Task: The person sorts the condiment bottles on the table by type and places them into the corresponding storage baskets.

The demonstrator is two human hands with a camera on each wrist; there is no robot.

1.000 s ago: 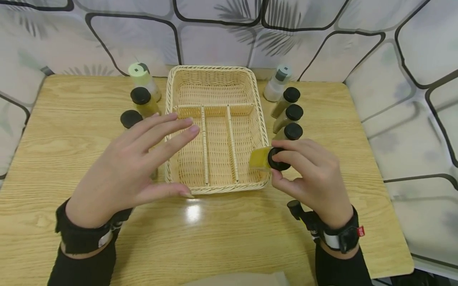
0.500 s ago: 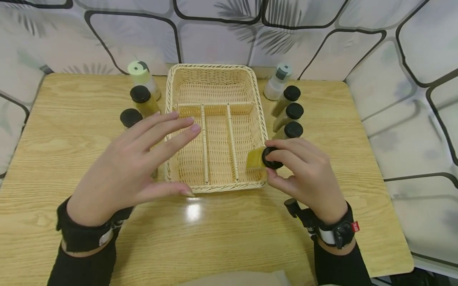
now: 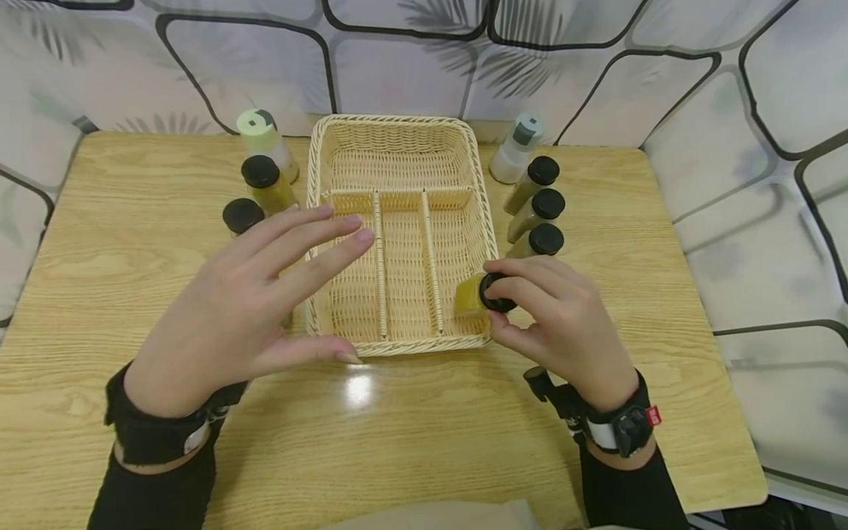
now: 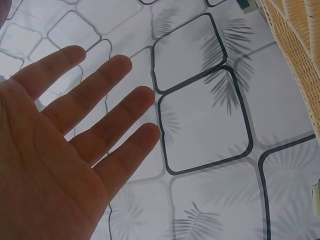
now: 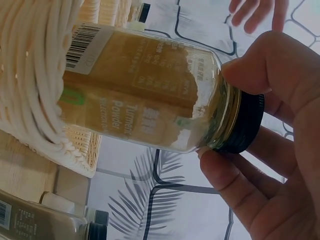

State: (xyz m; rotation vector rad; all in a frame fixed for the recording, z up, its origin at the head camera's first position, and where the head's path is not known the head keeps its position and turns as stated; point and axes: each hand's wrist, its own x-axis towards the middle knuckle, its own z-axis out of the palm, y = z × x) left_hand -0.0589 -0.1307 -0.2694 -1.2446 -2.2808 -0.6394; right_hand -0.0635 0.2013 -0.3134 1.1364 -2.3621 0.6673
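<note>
My right hand (image 3: 563,316) pinches a spice jar (image 3: 468,297) by its neck and black lid. In the right wrist view its label reads "Turmeric Powder", and yellow-brown powder (image 5: 120,85) fills most of the glass. The jar leans, its base inside the right front compartment of a wicker basket (image 3: 400,346); whether it touches the bottom I cannot tell. My left hand (image 3: 252,302) hovers with fingers spread over the basket's left side, holding nothing. The left wrist view shows its palm (image 4: 45,165) and straight fingers.
Several black-lidded jars (image 3: 530,215) and a white bottle (image 3: 513,158) line the basket's right side. To its left stand a green-capped bottle (image 3: 265,140), a yellow jar (image 3: 271,193) and another black lid (image 3: 242,215). A patterned cloth (image 3: 397,73) rises behind the table.
My right hand has moved a little left with the turmeric jar, from over the basket's right rim to within the right front compartment. The left hand has stayed almost still.
</note>
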